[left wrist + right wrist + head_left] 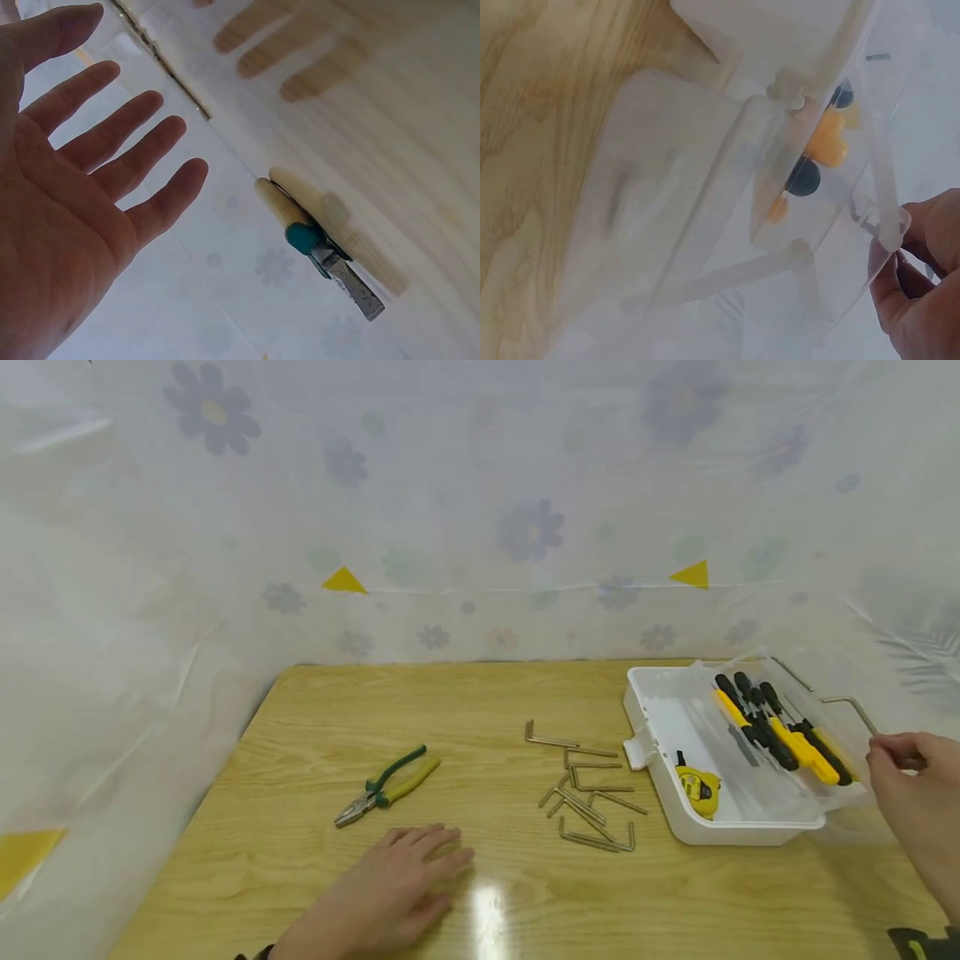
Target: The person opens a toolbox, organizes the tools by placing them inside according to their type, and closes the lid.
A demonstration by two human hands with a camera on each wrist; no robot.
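My right hand [917, 789] pinches a bent L-shaped hex key [855, 703] between thumb and fingers, just beyond the right edge of the white toolbox [678, 828]. In the right wrist view that hand is beside the toolbox's clear plastic part, which partly covers its fingertips. Another metal rod [793, 674] lies at the toolbox's back right. My left hand [393, 885] hovers palm down low over the table, fingers spread and holding nothing. Just beyond its fingers lie pliers [374, 790] with green and yellow handles. Several hex keys [581, 806] are scattered left of the toolbox.
Inside the toolbox sits a yellow tape measure [699, 791]. Several black and yellow screwdrivers [795, 747] lie in its clear tray on the right. A flower-patterned sheet [465, 510] hangs behind the wooden table [450, 710] and along both sides.
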